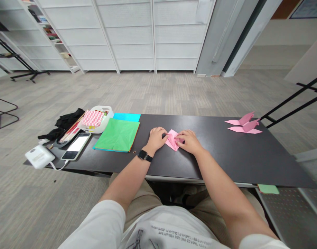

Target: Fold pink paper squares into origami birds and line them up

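A small pink origami paper (pixel 173 142), folded into a diamond shape with raised flaps, lies on the dark table in front of me. My left hand (pixel 157 137) rests at its left edge, fingers curled and thumb and fingertips on the paper. From the right, my right hand (pixel 188 141) pinches a flap near the middle of the same sheet. Both hands are closed on the paper, and their fingers cover its side corners. Two finished-looking pink paper cranes (pixel 245 123) sit on the far right of the table.
Left of my hands lies a stack of green paper (pixel 118 135) with blue sheets under it. Farther left are a white basket (pixel 106 119), a phone (pixel 76 146) cabled to a white power bank (pixel 39 156), and black cloth (pixel 69 119). A black-legged stand (pixel 293 100) is beyond the right end.
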Demonstrator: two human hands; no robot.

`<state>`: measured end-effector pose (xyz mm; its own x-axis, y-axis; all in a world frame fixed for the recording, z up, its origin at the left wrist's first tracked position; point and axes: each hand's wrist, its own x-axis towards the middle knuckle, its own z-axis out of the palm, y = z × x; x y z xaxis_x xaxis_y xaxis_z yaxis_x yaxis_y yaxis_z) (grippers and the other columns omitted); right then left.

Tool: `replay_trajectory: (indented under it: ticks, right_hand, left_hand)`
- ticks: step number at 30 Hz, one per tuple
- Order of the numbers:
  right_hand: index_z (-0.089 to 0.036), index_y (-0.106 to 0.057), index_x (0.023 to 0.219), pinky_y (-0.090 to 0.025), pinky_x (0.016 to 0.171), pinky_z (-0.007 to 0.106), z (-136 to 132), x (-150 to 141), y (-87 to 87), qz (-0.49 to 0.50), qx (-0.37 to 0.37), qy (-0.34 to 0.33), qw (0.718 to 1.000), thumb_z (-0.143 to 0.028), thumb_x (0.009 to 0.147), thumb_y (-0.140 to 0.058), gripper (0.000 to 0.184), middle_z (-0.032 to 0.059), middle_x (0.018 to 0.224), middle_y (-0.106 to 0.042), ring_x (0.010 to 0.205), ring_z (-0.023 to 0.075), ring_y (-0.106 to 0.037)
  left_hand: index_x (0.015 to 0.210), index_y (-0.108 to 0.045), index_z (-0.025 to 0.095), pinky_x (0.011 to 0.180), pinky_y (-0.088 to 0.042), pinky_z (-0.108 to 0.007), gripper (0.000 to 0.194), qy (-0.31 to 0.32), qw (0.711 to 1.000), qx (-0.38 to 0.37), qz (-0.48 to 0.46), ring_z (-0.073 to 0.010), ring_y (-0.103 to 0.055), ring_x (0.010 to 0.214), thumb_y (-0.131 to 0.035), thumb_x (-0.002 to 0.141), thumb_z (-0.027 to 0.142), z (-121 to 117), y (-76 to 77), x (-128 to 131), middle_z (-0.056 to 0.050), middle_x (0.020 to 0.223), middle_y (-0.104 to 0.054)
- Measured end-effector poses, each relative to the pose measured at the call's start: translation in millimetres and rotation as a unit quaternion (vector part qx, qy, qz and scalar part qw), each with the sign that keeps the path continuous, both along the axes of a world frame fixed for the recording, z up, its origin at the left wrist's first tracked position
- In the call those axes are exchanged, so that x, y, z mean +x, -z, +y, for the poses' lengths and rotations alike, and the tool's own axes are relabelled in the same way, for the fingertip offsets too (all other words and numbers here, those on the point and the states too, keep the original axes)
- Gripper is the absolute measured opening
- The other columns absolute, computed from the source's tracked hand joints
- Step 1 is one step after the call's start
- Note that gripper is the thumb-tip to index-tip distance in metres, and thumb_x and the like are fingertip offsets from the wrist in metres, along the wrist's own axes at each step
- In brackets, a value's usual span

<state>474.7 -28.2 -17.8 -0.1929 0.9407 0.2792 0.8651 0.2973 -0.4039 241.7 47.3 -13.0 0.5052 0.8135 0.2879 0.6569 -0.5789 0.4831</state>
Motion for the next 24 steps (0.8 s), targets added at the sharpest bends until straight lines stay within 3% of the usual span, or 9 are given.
replay_trajectory:
  ticks: [10,17,24]
  right_hand:
    - [-0.031,-0.079,0.110,-0.029,0.118,0.051,-2.5,-4.8,-4.2,-0.010,-0.009,0.010,1.000,-0.034,0.093,-0.070,0.020,0.0045,0.111,-0.070,0.110,0.0256,-0.061]
    - [-0.033,-0.075,0.125,-0.024,0.123,0.052,-3.7,-10.1,-5.4,-0.051,0.007,0.006,0.999,-0.032,0.094,-0.067,0.032,0.0056,0.114,-0.069,0.114,0.0264,-0.059]
    - [-0.031,-0.079,0.119,-0.026,0.119,0.050,0.0,-21.4,-4.9,-0.098,0.004,0.050,0.994,-0.040,0.104,-0.055,0.029,0.0074,0.113,-0.069,0.111,0.0262,-0.057]
  left_hand:
    - [0.097,-0.071,0.027,0.114,-0.037,-0.045,0.003,-0.029,0.998,0.040,0.030,-0.0257,-0.059,0.116,-0.070,0.095,0.029,-1.6,1.4,12.7,-0.004,0.114,-0.070]
    - [0.099,-0.069,0.026,0.112,-0.038,-0.044,0.004,-0.017,0.997,0.067,0.040,-0.0249,-0.058,0.115,-0.066,0.097,0.026,-2.1,1.2,17.2,-0.004,0.117,-0.068]
    - [0.104,-0.074,0.027,0.109,-0.040,-0.044,0.014,-0.014,0.998,0.047,0.049,-0.0243,-0.058,0.116,-0.061,0.101,0.029,-6.3,-1.7,11.7,-0.004,0.120,-0.069]
